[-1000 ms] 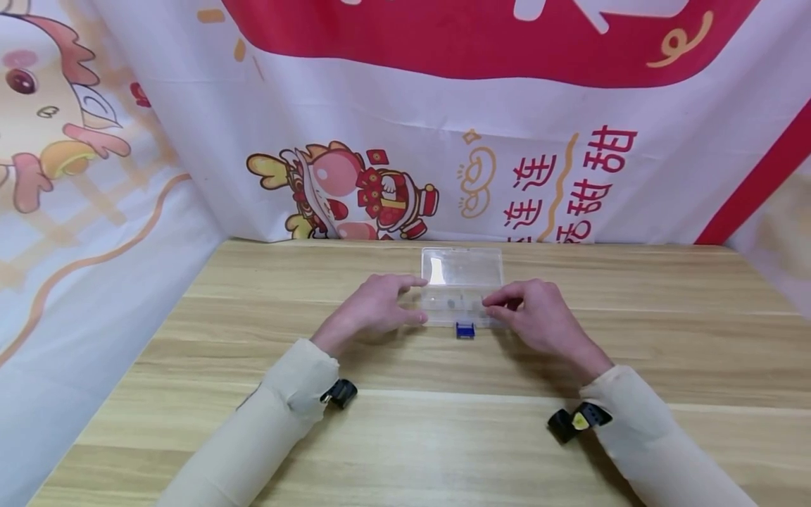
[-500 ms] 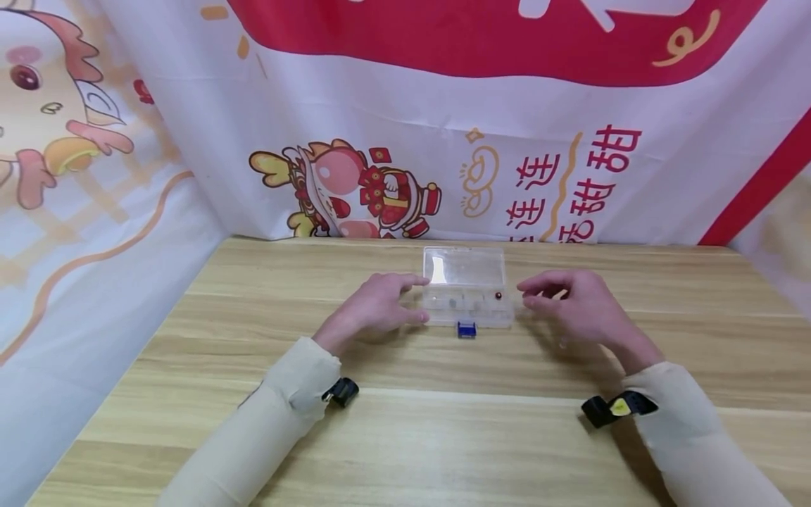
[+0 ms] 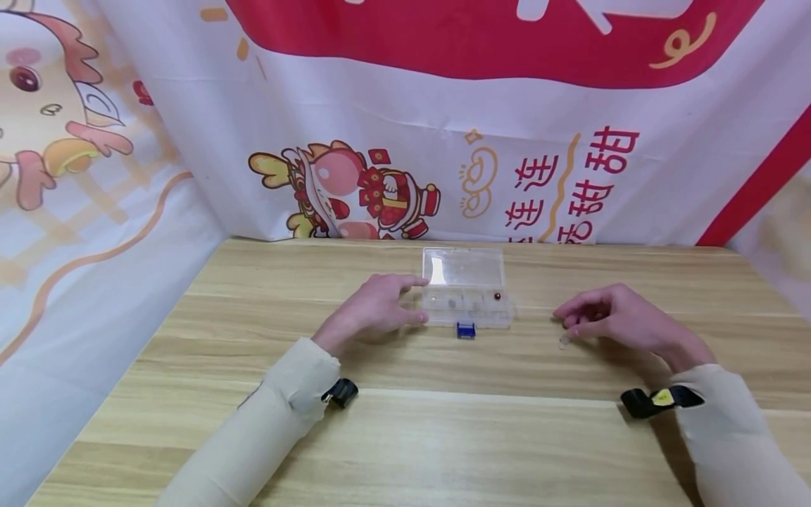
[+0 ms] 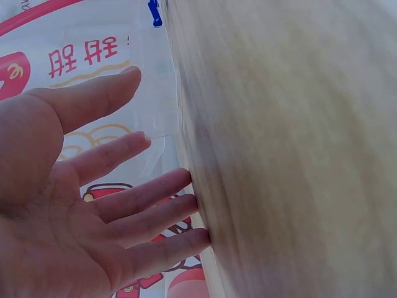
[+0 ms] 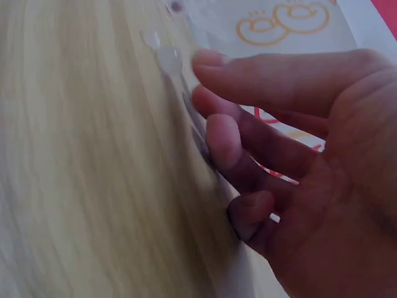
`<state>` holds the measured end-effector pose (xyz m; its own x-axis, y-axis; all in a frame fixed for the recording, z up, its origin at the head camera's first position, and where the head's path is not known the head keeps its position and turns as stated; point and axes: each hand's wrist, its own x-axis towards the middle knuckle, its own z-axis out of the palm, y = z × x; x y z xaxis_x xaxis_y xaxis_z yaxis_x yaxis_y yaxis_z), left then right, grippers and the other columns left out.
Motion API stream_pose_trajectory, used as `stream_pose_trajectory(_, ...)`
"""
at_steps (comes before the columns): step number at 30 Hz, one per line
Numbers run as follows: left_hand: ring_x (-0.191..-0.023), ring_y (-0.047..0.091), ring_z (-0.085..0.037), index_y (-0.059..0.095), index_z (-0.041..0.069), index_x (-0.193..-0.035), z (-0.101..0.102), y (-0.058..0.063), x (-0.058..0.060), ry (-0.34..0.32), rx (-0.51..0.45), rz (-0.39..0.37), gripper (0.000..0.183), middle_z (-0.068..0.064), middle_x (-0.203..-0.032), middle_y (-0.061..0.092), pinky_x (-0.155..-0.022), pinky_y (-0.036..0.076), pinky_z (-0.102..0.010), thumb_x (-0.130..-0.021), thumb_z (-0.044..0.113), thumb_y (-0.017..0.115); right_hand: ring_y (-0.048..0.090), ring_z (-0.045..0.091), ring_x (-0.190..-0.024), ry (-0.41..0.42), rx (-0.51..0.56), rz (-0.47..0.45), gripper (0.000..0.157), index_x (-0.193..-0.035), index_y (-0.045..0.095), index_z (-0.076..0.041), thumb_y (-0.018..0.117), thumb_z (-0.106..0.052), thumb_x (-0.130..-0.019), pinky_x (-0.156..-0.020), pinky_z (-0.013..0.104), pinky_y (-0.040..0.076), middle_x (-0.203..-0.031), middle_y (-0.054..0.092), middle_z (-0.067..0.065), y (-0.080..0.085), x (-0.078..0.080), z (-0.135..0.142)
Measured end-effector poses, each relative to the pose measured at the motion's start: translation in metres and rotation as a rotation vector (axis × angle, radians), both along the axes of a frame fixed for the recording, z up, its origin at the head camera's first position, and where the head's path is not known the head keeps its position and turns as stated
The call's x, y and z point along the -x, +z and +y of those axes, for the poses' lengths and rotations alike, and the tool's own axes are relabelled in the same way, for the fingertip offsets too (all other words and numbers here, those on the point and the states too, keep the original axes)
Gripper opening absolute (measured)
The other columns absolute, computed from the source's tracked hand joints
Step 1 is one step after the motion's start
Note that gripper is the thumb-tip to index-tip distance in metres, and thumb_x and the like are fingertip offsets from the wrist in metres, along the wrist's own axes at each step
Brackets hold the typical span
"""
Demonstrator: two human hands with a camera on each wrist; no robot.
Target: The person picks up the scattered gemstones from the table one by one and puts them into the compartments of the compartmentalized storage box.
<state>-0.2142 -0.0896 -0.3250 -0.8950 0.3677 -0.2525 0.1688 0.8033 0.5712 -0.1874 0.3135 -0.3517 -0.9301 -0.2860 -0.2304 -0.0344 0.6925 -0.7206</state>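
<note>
A clear plastic compartment box (image 3: pixel 448 317) stands with its lid raised and a blue latch (image 3: pixel 466 330) at its front. One back right compartment holds a dark red bead (image 3: pixel 497 296); a small greyish piece (image 3: pixel 452 303) sits further left. My left hand (image 3: pixel 383 303) rests at the box's left side, thumb and index finger spread and straight at its edge. To the right of the box, my right hand (image 3: pixel 617 320) hovers low with bent fingers, thumb and index finger apart. Close to its fingertips lie small clear round pieces (image 5: pixel 169 61) on the table.
The light wooden table (image 3: pixel 405 443) carries the box near its back edge. A printed cloth (image 3: pixel 355 98) hangs behind the table, another at the left. Each wrist bears a black strapped camera (image 3: pixel 342 392).
My right hand has left the box's right compartment, uncovering the red bead, and has moved right and toward the small clear pieces. My left hand stays at the box.
</note>
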Motion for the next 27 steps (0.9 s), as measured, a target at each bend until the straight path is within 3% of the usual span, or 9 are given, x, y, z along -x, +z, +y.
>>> stream_pose_trajectory(10,-0.153,0.046,-0.033,0.047,0.032,-0.160,0.0003,0.0008,-0.0010,0.002,0.014,0.005,0.070,-0.012,-0.166,0.048,-0.124,0.038,-0.058,-0.097,0.038,0.078,0.059,0.018,-0.093,0.076,0.037,-0.065,0.035,-0.120,0.080,-0.014,0.087,-0.026,-0.088,-0.078,0.024,0.052,-0.105,0.070,0.010,-0.0029,0.0009,0.0058)
stream_pose_trajectory(22,-0.141,0.053,-0.030,0.049,0.032,-0.159,0.0015,-0.0014,-0.0005,0.011,-0.004,-0.004,0.070,-0.009,-0.165,0.049,-0.120,0.043,-0.056,-0.096,0.044,0.078,0.060,0.019,-0.088,0.100,0.016,-0.018,0.023,-0.109,0.082,-0.017,0.086,-0.027,-0.089,-0.077,0.025,0.050,-0.100,0.072,0.008,-0.0040,-0.0006,0.0024)
stream_pose_trajectory(27,-0.150,0.048,-0.032,0.050,0.031,-0.158,0.0015,-0.0008,0.0000,0.006,-0.001,0.001,0.069,-0.010,-0.165,0.050,-0.123,0.040,-0.058,-0.096,0.042,0.078,0.059,0.019,-0.089,0.103,-0.023,0.007,0.020,-0.107,0.082,-0.019,0.084,-0.029,-0.091,-0.078,0.025,0.049,-0.101,0.074,0.006,-0.0025,-0.0001,-0.0002)
